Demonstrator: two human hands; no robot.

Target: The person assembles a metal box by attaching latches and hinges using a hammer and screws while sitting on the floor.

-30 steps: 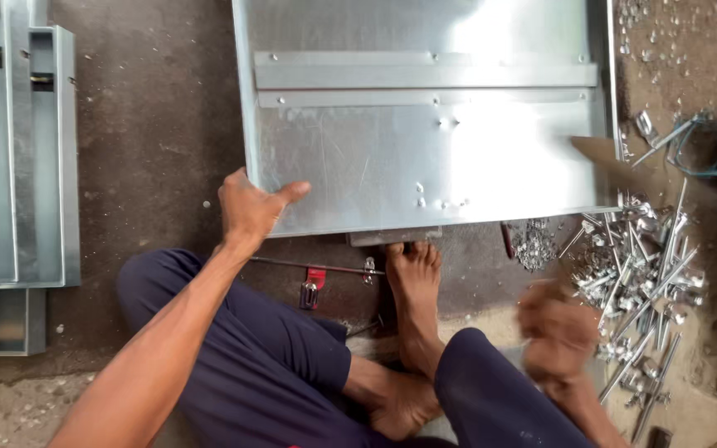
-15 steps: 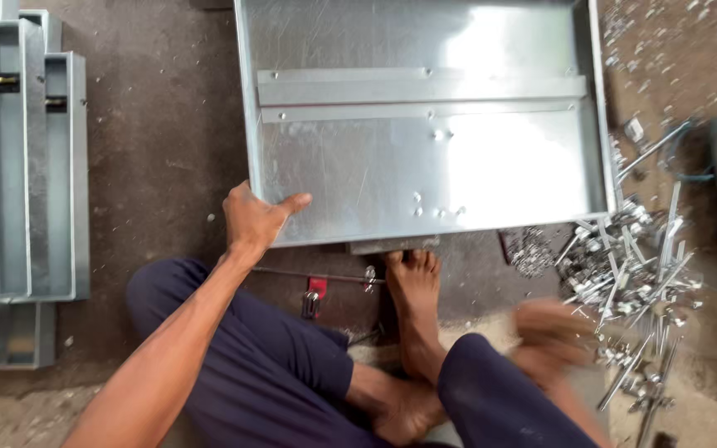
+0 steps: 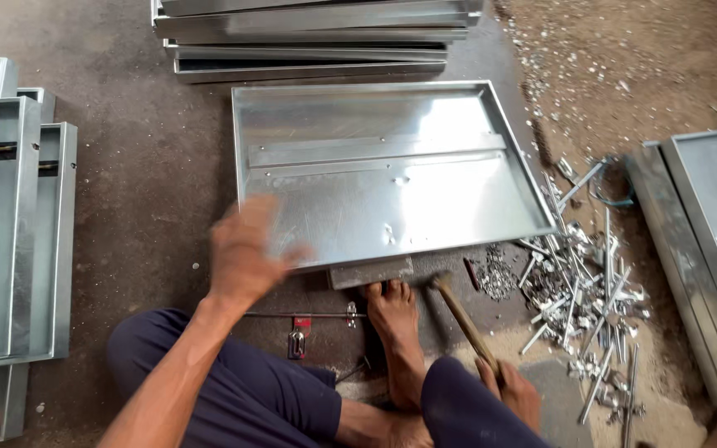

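Right hand (image 3: pixel 514 392) low beside knee, closed around wooden handle of hammer (image 3: pixel 460 319); hammer head near tray's front edge, just beside bare foot (image 3: pixel 393 319). Left hand (image 3: pixel 244 253) blurred, fingers spread, holding nothing, at front left corner of metal tray (image 3: pixel 392 178); contact with tray cannot tell. Tray lies flat on floor (image 3: pixel 143 191), open side up. Bolts (image 3: pixel 578 290) heaped right of tray. Stacked trays (image 3: pixel 309 33) beyond, more panels (image 3: pixel 10 224) far left.
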